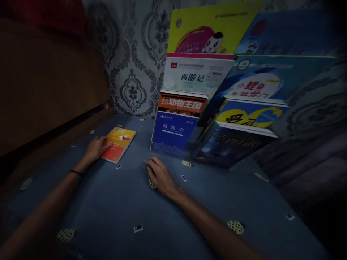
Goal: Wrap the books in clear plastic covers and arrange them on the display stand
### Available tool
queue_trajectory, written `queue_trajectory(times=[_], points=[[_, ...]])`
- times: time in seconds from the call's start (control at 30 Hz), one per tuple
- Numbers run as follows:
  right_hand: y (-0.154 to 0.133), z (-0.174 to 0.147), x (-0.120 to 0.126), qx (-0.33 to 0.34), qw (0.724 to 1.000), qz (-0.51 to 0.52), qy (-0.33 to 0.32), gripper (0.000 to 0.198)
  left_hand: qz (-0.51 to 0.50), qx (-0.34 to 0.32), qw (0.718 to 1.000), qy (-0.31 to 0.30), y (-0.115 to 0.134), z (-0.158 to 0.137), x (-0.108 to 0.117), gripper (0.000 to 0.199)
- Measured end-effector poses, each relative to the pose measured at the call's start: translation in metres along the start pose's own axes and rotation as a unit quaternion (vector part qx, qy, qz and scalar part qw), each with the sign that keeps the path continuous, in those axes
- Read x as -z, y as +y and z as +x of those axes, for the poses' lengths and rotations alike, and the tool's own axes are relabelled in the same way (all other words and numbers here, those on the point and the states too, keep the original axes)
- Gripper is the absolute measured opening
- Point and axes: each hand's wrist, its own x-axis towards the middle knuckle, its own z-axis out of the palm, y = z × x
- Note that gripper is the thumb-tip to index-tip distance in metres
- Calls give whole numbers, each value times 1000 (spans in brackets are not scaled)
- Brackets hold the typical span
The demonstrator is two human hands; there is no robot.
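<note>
An orange and yellow book [119, 143] lies flat on the blue cloth at the left. My left hand [96, 148] grips its left edge, with the thumb over the cover; the fingers beneath are partly hidden. Over the cloth in the middle, my right hand [160, 177] is empty, its fingers loosely bent and a little apart. Just beyond it stands a blue booklet [173, 135], the front one in a tiered stack. Behind that rise an orange-topped book [181, 104], a white book [197, 74] and a yellow-green book [208, 27].
A second tiered column holds a dark book [233, 146], a blue and yellow book [249, 113] and teal-blue books [284, 74]. Patterned wallpaper [132, 90] stands behind. A wooden panel [54, 76] borders the left. The patterned blue cloth [108, 213] covers the surface.
</note>
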Motion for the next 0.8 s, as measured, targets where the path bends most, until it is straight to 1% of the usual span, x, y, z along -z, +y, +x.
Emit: queue_trajectory(times=[0.07,0.17,0.2,0.23,0.27,0.33,0.37,0.4,0.5,0.6,0.7,0.8], points=[[1,0,0,-11,1000,5,0,31,-22,-14,999,-21,1,-14,4,63],[2,0,0,-24,1000,12,4,31,-77,-63,988,-120,6,-24,13,57],[2,0,0,-26,1000,15,6,31,-81,-78,984,-141,9,-24,15,55],[2,0,0,-26,999,18,8,31,-76,-91,983,-137,14,-21,16,54],[2,1,0,-27,999,20,10,31,-62,-104,987,-109,20,-18,17,53],[1,0,1,-31,999,21,7,31,-25,-119,992,-30,32,-7,13,49],[0,0,1,-34,999,20,6,31,-12,-122,992,-4,38,-1,9,49],[0,0,2,-38,999,16,6,31,-4,-122,992,5,43,5,5,50],[-4,-2,4,-45,999,8,8,30,-2,-114,993,-13,54,15,-8,50],[-5,-3,5,-50,999,1,6,29,-4,-116,993,-17,57,13,-11,52],[-4,-3,5,-66,998,-20,9,30,1,-124,992,-23,57,-1,-4,47],[-1,-5,8,-89,996,-30,5,30,22,-118,992,-47,62,-24,3,38]])
